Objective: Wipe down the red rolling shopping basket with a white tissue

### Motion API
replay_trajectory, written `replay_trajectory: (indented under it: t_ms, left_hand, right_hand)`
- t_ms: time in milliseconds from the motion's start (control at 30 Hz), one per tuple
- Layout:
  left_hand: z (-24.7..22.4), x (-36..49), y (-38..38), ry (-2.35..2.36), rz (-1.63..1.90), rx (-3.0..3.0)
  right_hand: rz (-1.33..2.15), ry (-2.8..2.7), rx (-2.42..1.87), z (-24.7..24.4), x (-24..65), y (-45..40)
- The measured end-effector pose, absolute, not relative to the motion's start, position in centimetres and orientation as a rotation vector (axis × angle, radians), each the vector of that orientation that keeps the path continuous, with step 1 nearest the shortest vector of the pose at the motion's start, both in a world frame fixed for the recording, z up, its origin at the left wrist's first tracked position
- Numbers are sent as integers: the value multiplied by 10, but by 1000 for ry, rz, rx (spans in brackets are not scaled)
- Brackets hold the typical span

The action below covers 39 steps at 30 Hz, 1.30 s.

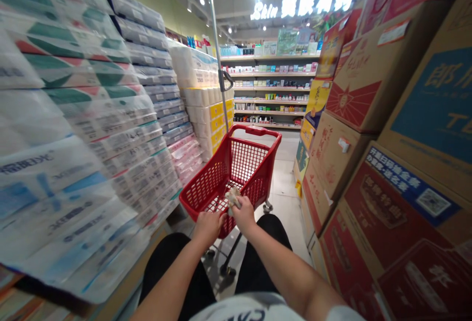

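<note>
A red shopping cart [217,183] with a grid basket stands between my knees, its handle at the far end. My right hand [243,213] is closed on a crumpled pale cloth [233,197] at the near rim of the basket. Just to its left, my left hand [209,225] has its fingers curled over the same near rim. The basket holds nothing that I can make out. A thin metal pole [216,31] with a dark clip rises behind the cart.
Stacked tissue packs [106,114] line the left side, and cardboard boxes [354,85] are piled high on the right. Shelves of small goods [273,73] cross the back. Pale floor tiles [289,178] show right of the cart.
</note>
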<state>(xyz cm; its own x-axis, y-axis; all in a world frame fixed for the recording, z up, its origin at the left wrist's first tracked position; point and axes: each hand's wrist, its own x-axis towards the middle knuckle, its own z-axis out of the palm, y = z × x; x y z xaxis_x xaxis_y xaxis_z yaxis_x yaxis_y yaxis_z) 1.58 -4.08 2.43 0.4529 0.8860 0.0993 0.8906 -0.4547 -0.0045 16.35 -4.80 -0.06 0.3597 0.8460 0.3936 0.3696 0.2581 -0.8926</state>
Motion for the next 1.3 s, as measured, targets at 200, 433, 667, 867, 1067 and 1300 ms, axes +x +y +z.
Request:
replay_trajectory:
  t_ms: [200, 433, 667, 867, 1067, 1300]
  left_hand:
    - [25, 23, -51, -1634, -76, -2597]
    - [32, 42, -79, -1600, 22, -2655]
    - [39, 59, -96, -1575, 101, -2705]
    - [39, 64, -108, -1568, 59, -2854]
    - [37, 64, -103, -1369, -49, -3190]
    - [56, 12, -26, -1580, -392, -2530]
  right_hand:
    - [453, -1461, -1348, 3, 172, -58]
    - [410, -1526, -1439, 10, 185, -69]
    - [488, -1555, -1460, 17, 208, -68]
    - [497, -1560, -1505, 16, 222, -61]
    - [592, -1460, -1501, 15, 244, -61]
    - [655, -1368, -1566, 19, 260, -68]
